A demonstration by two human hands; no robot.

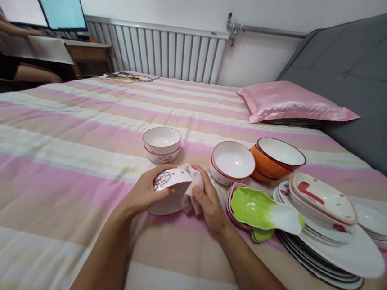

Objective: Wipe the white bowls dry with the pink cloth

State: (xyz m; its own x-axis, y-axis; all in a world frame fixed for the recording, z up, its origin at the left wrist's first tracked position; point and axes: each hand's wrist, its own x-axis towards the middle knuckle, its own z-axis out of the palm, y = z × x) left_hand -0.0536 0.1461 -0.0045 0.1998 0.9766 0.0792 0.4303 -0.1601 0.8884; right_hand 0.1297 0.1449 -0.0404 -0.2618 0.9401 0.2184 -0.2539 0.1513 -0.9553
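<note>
A white bowl [169,201] with a red rim and a blossom pattern is tilted on its side between my hands. My left hand [146,190] grips its left side, thumb over the edge. A pale pink cloth [193,189] is bunched in my right hand [209,199] and pressed against the bowl's right side. Just beyond stand two stacked white bowls [161,142] with red rims. To the right is another stack of red-rimmed bowls [233,161], touching or close to orange bowls [273,163] with white insides.
Right of my hands lie a green and white cabbage-shaped dish [258,209], stacked plates [367,255], a patterned oval dish [324,197] and small white dishes [374,222]. Behind are a pink pillow [292,101], a grey headboard [362,74], a radiator [168,50] and cables [128,76]. A person's arm [7,25] shows left.
</note>
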